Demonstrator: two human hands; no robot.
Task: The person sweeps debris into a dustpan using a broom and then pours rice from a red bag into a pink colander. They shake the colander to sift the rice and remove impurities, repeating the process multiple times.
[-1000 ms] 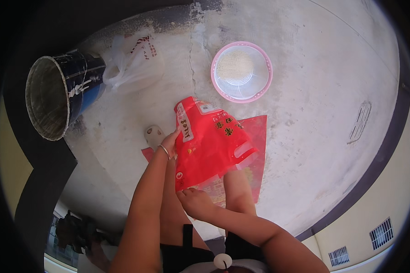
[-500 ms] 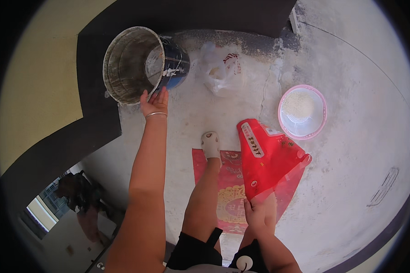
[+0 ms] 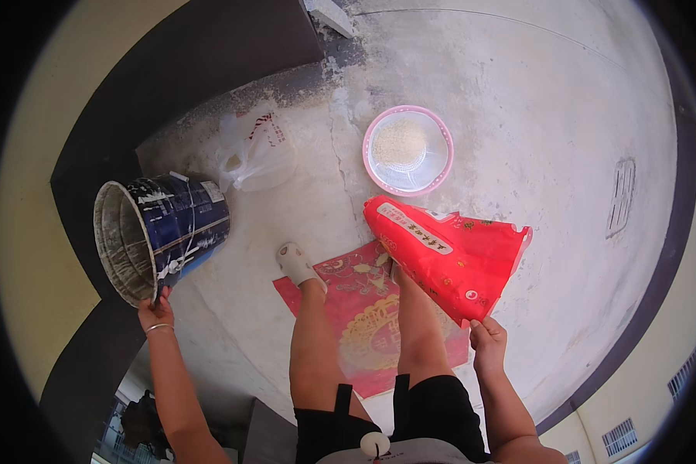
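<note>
Far left: left hand [image 3: 156, 311] up at the rim of a dark blue metal bucket [image 3: 162, 232], fingers closed on the rim edge, thin bangle on the wrist. Bucket's tipped on its side in the air, open mouth facing left toward the camera's edge, inside grey and crusted, outside splashed w/ white paint. It hangs over the dark band of floor by the yellow wall [image 3: 31, 255].

Just right of the bucket & a bit further off: clear plastic bag [image 3: 257, 155] w/ red print, lying crumpled on the concrete floor [image 3: 533, 116], apart from the bucket.

Centre: person's two bare legs, black shorts at the bottom edge. Left foot in a white slipper [image 3: 295, 264], toe just at the edge of a red printed mat [image 3: 363, 325] w/ gold pattern; the mat lies flat under both legs.

Above centre, well apart from the feet: pink-rimmed round bowl [image 3: 407, 150] sitting on the concrete, pale grain heaped in the middle.

Right: red plastic sack [image 3: 448, 259] w/ white label strip, held off the floor, lying across at a slant, closed rounded end pointing left near the right shin, wide end to the right. Right hand [image 3: 487, 340] grips its lower corner from below, fingers shut on the plastic. Sack sits between bowl & mat, touching neither as far as I can tell.
</note>
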